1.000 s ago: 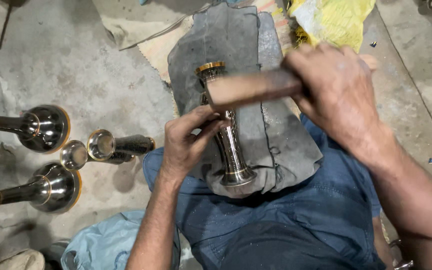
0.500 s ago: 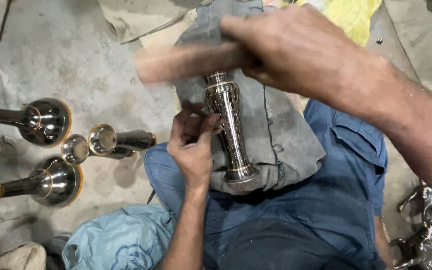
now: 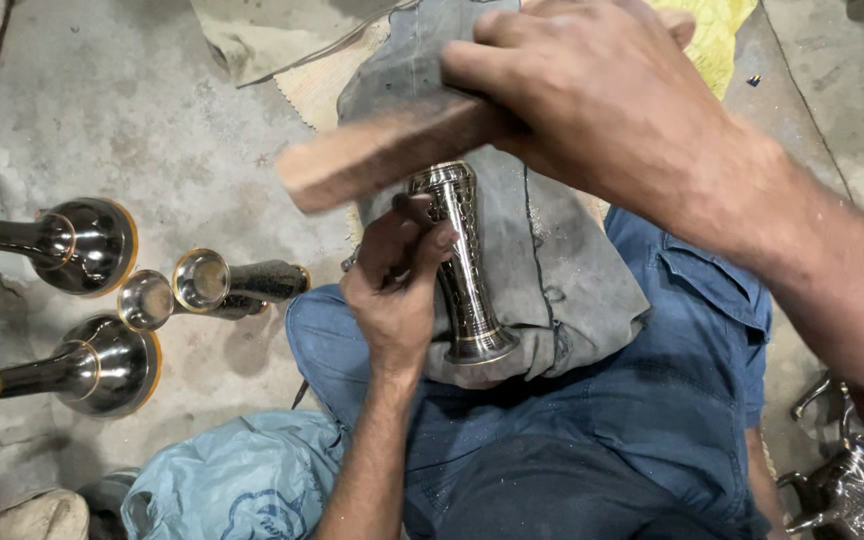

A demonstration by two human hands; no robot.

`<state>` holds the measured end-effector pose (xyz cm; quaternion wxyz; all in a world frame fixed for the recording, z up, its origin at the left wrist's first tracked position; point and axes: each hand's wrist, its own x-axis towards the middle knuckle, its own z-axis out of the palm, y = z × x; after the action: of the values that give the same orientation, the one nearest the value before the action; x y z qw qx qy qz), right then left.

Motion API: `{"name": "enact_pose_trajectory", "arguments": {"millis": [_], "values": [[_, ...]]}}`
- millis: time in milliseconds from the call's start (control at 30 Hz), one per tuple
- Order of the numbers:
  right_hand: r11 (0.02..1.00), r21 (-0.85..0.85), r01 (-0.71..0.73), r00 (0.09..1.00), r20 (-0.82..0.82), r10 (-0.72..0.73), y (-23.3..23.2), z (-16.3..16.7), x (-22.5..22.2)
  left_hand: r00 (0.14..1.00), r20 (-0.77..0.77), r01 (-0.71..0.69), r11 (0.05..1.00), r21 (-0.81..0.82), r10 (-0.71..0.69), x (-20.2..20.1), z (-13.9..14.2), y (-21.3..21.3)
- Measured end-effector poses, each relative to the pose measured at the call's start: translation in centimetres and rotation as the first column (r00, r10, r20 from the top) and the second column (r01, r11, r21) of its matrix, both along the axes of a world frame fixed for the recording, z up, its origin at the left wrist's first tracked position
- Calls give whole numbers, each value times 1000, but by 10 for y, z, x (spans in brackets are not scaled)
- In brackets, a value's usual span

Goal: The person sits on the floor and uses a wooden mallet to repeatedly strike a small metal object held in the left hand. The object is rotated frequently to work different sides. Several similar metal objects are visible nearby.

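My left hand (image 3: pixel 397 285) grips a shiny hammered-metal vase-shaped piece (image 3: pixel 464 270) that lies on a grey cloth (image 3: pixel 562 270) over my lap. A small dark tool is pinched between the fingers against the piece's upper part. My right hand (image 3: pixel 592 90) is raised above it and is closed around a wooden mallet (image 3: pixel 382 150), whose blunt end points left over the piece's top. The piece's flared base points towards me.
On the concrete floor at left lie several polished metal pieces: two large bell-shaped ones (image 3: pixel 87 245) (image 3: pixel 102 365) and two smaller cups (image 3: pixel 207 280). A light blue plastic bag (image 3: pixel 232 480) sits at bottom left. More metal parts (image 3: pixel 837 470) lie at bottom right. Yellow cloth (image 3: pixel 712 35) is at the top.
The right hand has lifted the mallet up off the piece's top and towards the camera. The left hand has kept its hold on the metal piece.
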<state>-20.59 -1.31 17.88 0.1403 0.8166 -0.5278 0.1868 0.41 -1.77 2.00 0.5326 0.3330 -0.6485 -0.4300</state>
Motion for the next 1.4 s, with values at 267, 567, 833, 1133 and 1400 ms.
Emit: {"name": "enact_pose_trajectory", "arguments": {"millis": [267, 567, 833, 1133, 1400], "values": [[981, 57, 186, 967, 165, -193, 32, -15, -15, 988, 115, 100, 994, 41, -104, 4, 29, -8], [966, 99, 241, 900, 349, -260, 66, -63, -35, 862, 369, 385, 923, -32, -347, 11, 45, -35], [903, 50, 427, 855, 304, -421, 95, -109, -28, 692, 565, 602, 791, -109, -449, 8, 56, -57], [906, 242, 348, 645, 640, -418, 98, -121, -26, 657, 576, 621, 783, -48, -486, 12, 57, -55], [948, 91, 305, 917, 241, -318, 72, -64, -25, 796, 406, 516, 854, -69, -448, 25, 40, -46]]}}
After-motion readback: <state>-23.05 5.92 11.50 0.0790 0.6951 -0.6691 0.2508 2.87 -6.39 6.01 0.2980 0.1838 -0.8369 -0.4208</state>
